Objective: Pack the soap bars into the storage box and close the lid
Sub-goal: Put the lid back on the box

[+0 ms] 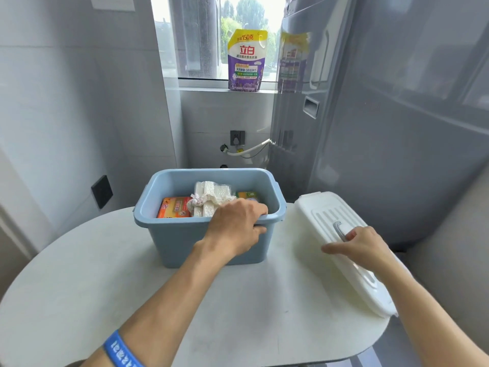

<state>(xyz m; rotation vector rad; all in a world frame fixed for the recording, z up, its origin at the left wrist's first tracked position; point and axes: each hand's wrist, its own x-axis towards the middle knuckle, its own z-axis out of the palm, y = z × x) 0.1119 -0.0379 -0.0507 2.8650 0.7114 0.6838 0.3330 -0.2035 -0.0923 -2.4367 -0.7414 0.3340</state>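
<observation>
A blue storage box [185,242] stands open on the white round table [79,274]. Inside lie an orange soap pack [173,207], a clear pack of white soap bars [209,194] and a green-yellow soap pack [247,195]. My left hand [235,229] grips the box's near rim, fingers inside and thumb outside. The white lid [330,215] lies flat on the table to the right of the box. My right hand [360,246] rests on the lid with its fingers curled around the grey handle [340,229].
A grey washing machine [383,128] stands close behind the lid on the right. A purple-and-yellow detergent pouch [246,60] sits on the window sill beyond the box. The table's right edge runs just past the lid. A tiled wall is on the left.
</observation>
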